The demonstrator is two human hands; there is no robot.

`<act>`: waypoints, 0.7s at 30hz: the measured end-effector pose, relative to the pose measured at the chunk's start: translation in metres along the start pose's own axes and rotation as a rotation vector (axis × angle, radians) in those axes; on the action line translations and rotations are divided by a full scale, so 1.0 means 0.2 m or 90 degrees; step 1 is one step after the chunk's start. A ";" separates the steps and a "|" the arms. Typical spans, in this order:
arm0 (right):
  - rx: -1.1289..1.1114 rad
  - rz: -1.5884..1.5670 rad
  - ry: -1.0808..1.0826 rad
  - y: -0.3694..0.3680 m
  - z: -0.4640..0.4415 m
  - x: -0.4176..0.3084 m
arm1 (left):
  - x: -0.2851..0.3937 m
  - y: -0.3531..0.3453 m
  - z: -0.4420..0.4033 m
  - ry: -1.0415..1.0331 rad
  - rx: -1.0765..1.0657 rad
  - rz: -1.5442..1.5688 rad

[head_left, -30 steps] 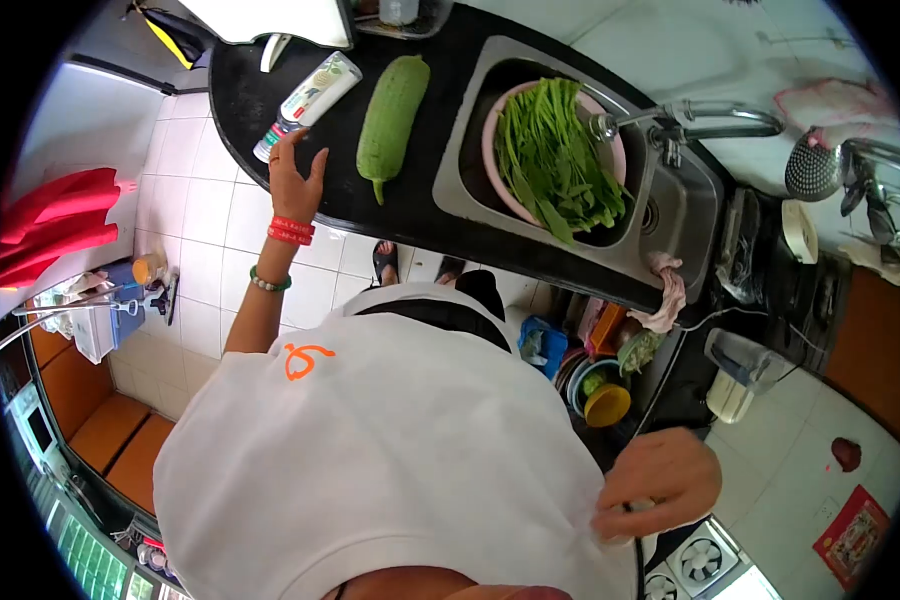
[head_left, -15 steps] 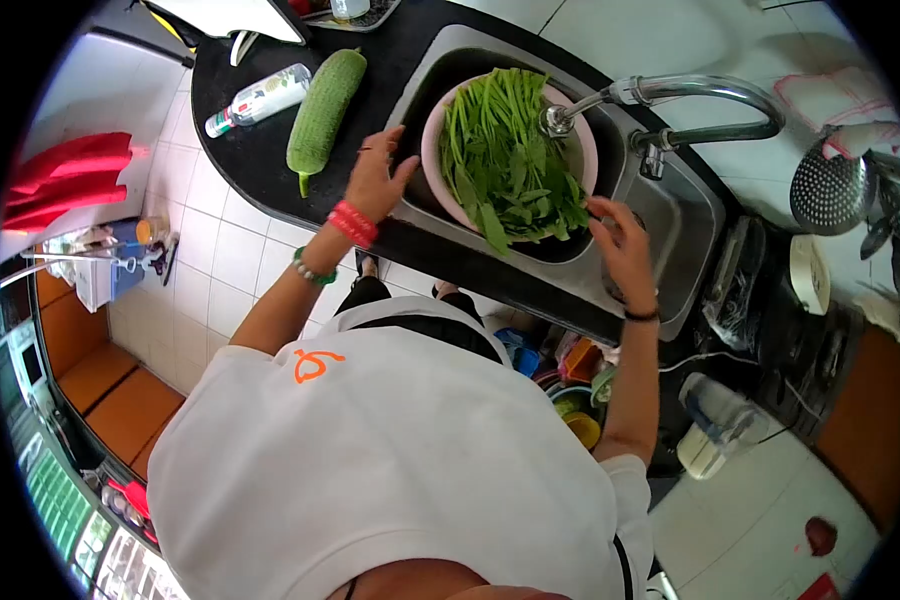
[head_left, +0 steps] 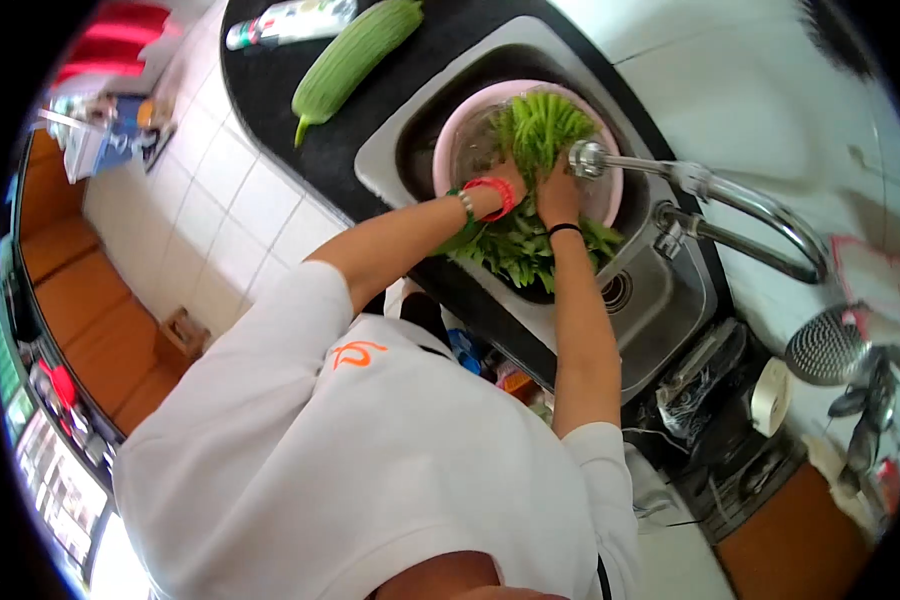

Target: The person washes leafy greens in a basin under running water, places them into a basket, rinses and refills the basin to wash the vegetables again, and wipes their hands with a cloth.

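In the head view, long-stemmed leafy greens (head_left: pixel 542 130) are gathered in a bunch across a pink basin (head_left: pixel 446 140) with water in it. My left hand (head_left: pixel 505 182) is closed on the bunch from its left side, fingers partly hidden by the greens. On the other side, my right hand (head_left: pixel 557 198) closes on the same stems, close under the faucet head (head_left: pixel 587 158). The leafy ends hang over the near rim of the basin, below my wrists. The basin sits in the left bowl of a steel sink (head_left: pixel 380 165).
A long green gourd (head_left: pixel 355 68) and a clear labelled bottle (head_left: pixel 295 22) lie on the black counter left of the sink. The curved faucet pipe (head_left: pixel 770 215) reaches in from the right. A skimmer (head_left: pixel 825 345) and other utensils hang at the right wall.
Both hands have moved from the basin's sides into it and closed on the greens. The greens are now bunched together, showing water. The view has shifted and turned.
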State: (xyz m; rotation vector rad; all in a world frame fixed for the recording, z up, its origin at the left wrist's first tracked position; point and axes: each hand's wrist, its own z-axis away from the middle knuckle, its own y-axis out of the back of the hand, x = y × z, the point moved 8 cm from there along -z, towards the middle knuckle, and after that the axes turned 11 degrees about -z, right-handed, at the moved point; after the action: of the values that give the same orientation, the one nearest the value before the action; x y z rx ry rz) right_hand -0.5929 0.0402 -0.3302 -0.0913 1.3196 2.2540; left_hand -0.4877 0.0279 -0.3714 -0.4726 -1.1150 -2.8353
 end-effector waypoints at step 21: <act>0.024 0.360 0.254 -0.02 0.08 -0.31 | -0.18 0.40 0.52 -0.209 0.072 -0.036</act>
State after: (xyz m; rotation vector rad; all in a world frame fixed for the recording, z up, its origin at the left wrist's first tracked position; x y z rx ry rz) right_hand -0.5344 0.0298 -0.3048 -0.1805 1.7700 2.7812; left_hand -0.4137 0.0371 -0.2573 -0.9382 -1.3495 -2.7879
